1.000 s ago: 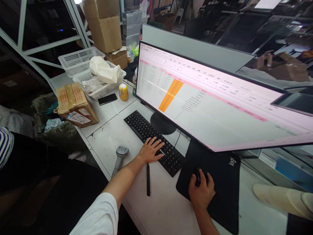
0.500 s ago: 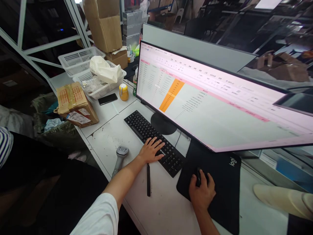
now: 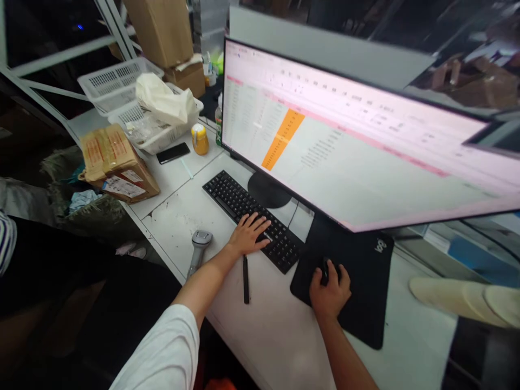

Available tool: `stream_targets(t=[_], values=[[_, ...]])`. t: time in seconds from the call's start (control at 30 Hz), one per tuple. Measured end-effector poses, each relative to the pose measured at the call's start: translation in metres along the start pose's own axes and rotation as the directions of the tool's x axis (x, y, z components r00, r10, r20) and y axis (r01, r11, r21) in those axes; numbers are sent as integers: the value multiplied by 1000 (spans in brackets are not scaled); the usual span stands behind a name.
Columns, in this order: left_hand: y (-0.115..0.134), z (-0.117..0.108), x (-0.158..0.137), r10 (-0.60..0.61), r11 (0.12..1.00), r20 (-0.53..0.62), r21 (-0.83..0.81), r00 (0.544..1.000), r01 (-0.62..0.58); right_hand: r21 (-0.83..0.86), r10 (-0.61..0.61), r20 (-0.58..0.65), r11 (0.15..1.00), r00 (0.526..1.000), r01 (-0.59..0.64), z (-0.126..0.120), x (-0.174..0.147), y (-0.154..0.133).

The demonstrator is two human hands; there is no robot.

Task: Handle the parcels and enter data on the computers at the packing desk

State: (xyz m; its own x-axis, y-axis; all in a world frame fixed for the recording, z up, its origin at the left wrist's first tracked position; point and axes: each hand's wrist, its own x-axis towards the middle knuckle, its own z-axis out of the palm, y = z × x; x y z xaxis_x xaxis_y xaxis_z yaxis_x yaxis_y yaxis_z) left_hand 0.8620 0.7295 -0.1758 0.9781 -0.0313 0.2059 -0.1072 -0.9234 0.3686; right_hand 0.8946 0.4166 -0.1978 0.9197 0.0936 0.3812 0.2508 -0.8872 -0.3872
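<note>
Two hands [image 3: 248, 236] partly hide the keyboard [image 3: 280, 236] and mouse [image 3: 324, 273].

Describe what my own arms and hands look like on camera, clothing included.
Your left arm wears a loose, plain white sleeve with soft folds, ending near the elbow; the forearm below is bare. Your right forearm is bare as far as it shows. Neither the left hand nor the right hand wears a glove.
</note>
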Motion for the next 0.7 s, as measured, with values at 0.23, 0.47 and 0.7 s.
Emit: stream_targets(t=[0.23,0.47,0.7], values=[[-3,-11,-7,-251,968,-99,-42,963,248,-21,47,66,999,997,-46,-1,-4,-3],[2,-5,-20,-68,997,-7,28,998,68,-18,7,24,1000,1000,-7,-3,-3,0],[3,-2,-17,-55,995,-35,78,998,58,-25,-56,-65,998,996,55,2,0,6]])
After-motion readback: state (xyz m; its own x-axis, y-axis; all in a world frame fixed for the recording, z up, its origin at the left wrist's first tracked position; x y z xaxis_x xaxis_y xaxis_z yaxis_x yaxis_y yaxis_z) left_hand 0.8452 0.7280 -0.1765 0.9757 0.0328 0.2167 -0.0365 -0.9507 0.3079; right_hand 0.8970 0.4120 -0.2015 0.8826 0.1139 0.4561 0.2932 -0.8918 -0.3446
